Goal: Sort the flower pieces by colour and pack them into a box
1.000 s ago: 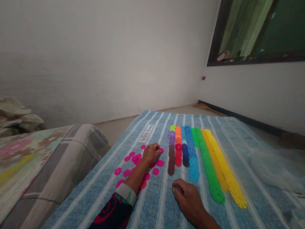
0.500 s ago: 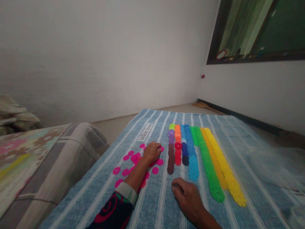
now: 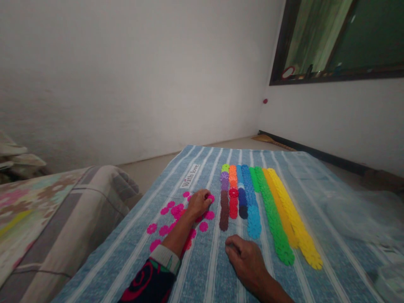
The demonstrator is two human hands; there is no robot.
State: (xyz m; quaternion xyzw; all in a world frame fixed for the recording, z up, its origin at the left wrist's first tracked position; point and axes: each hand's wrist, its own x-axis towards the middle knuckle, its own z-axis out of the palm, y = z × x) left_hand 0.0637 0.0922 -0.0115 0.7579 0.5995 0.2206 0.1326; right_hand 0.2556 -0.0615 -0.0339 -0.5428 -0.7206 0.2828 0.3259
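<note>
My left hand point(image 3: 199, 203) reaches over loose pink flower-shaped discs, its fingers closed at the edge of a pink disc point(image 3: 211, 198). More pink discs point(image 3: 164, 230) are scattered to its left and below it. To the right lie rows of overlapping discs: a brown row point(image 3: 224, 210) below purple, a red row point(image 3: 233, 208) below orange, blue rows point(image 3: 254, 221), a green row point(image 3: 277, 231) and yellow rows point(image 3: 303, 235). My right hand point(image 3: 248, 259) rests on the cloth below the brown and blue rows. Its fingers are curled in, and whatever they may hold is hidden.
A blue and white striped cloth point(image 3: 126, 256) covers the table, with a "With love" label point(image 3: 190, 176) on it. Clear plastic bags point(image 3: 353, 214) lie at the right, above a clear container point(image 3: 391, 280). At left stands a surface draped with grey and floral fabric point(image 3: 66, 227).
My left hand has shifted slightly, and more of the pink disc at its fingertips shows. My right hand stays curled in nearly the same place. The whole view has moved a little.
</note>
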